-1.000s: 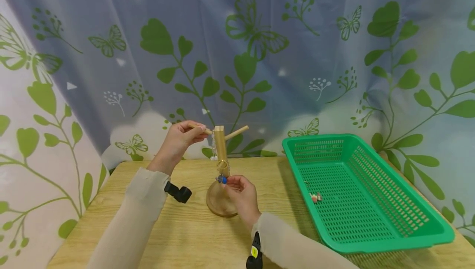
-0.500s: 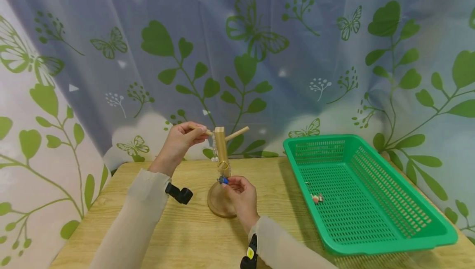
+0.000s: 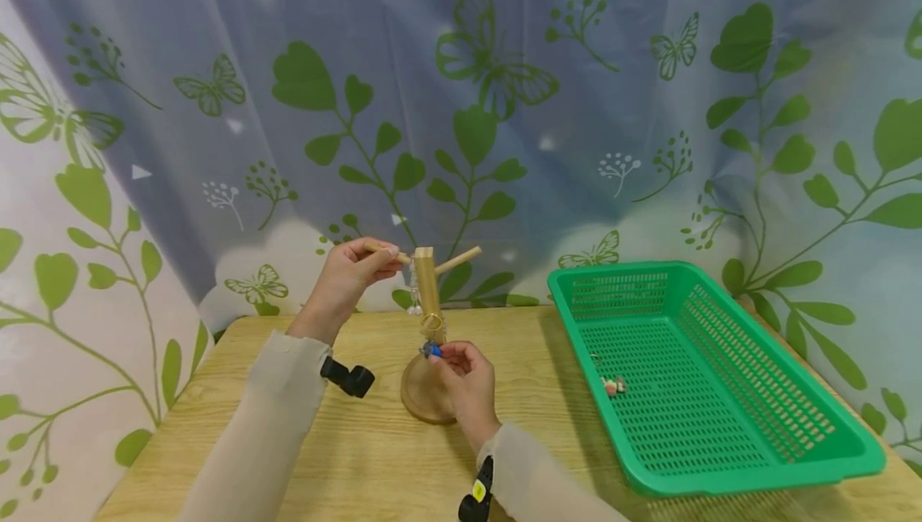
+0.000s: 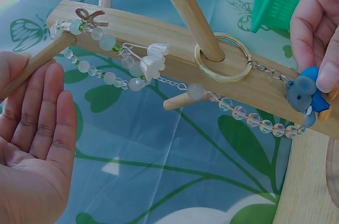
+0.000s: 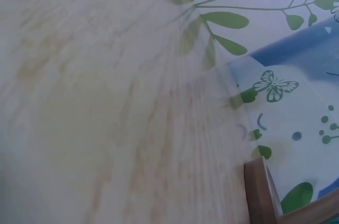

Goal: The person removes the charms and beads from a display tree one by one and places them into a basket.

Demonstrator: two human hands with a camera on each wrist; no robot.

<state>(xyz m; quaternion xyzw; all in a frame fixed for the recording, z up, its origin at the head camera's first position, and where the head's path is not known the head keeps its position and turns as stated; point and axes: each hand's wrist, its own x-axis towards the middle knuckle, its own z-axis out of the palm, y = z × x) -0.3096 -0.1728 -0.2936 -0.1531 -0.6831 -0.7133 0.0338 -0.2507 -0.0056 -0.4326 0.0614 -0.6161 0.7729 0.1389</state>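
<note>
Pale wood stand point(image 3: 428, 290), centre of the head view, upright on the tabletop point(image 3: 367, 458). Left hand point(image 3: 353, 266) pinches the upper-left peg point(image 4: 39, 65) between thumb and fingers; right hand point(image 3: 471, 382), below centre, pinches the blue-grey charm point(image 4: 302, 94). Its gold ring point(image 4: 226, 79) encircles the middle peg point(image 4: 190, 17), near the post point(image 4: 140, 36). Good practice, my judgement: brace the stand lightly, let the chain point(image 4: 267, 69) slacken before easing the grip. Charm's long axis follows the post: ring above, figure end down in head view, toward right edge in left wrist view.
</note>
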